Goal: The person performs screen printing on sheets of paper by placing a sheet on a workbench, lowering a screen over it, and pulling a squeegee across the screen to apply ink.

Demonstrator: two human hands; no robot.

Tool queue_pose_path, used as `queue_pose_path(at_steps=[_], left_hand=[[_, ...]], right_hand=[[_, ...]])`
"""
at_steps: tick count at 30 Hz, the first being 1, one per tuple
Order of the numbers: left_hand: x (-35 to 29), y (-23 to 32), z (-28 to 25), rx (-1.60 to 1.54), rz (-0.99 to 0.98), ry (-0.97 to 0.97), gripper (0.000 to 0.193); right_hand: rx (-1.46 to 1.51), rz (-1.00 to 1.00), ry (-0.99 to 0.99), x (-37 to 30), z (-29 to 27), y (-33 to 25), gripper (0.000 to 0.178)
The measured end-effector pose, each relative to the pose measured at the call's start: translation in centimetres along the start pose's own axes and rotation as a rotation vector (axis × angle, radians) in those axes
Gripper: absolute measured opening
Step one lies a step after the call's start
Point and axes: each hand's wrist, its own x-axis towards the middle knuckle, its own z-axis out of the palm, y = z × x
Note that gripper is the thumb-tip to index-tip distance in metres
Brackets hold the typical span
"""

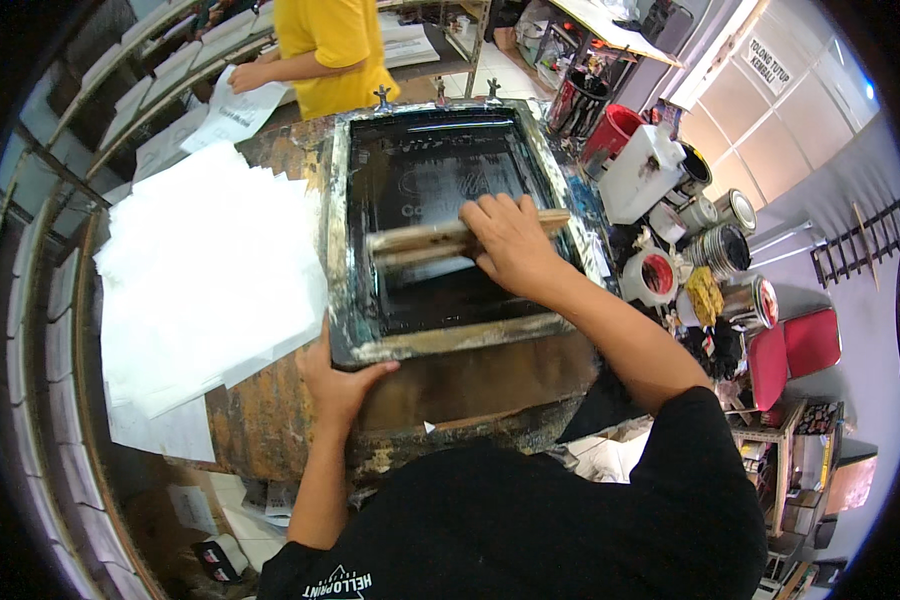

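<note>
A screen printing frame (440, 343) with a dark, ink-covered mesh lies on the worn table. My right hand (513, 240) is closed over a wooden squeegee (420, 241), which lies crosswise over the middle of the mesh. Pale lettering and a faint design show just beyond the squeegee. My left hand (335, 375) holds the frame's near left corner, thumb stretched along the near edge and fingers up the left side, partly hidden. Left of the frame, a large spread of white paper sheets (210, 270) nearly touches it.
Across the table, a person in a yellow shirt (330, 50) holds a printed sheet (232, 115). Clamps (382, 97) stand at the frame's far edge. Paint cans (718, 245), a white jug (642, 175) and a red bucket (615, 132) crowd the right side. Racks (55, 340) of paper line the left.
</note>
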Motion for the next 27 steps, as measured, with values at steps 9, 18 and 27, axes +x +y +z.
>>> queue_pose_path(at_steps=[9, 18, 27], left_hand=[[-0.6, -2.5, 0.5, 0.311, 0.145, 0.020, 0.141], [-0.9, -2.1, 0.5, 0.326, 0.019, -0.010, 0.141], [-0.8, -1.9, 0.5, 0.525, 0.073, -0.002, 0.126]], right_hand=[[-0.278, 0.073, 0.271, 17.0, 13.8, 12.0, 0.048], [-0.257, 0.128, 0.130, 15.2, 14.3, 10.9, 0.054], [-0.288, 0.111, 0.205, 11.4, 13.3, 7.4, 0.047]])
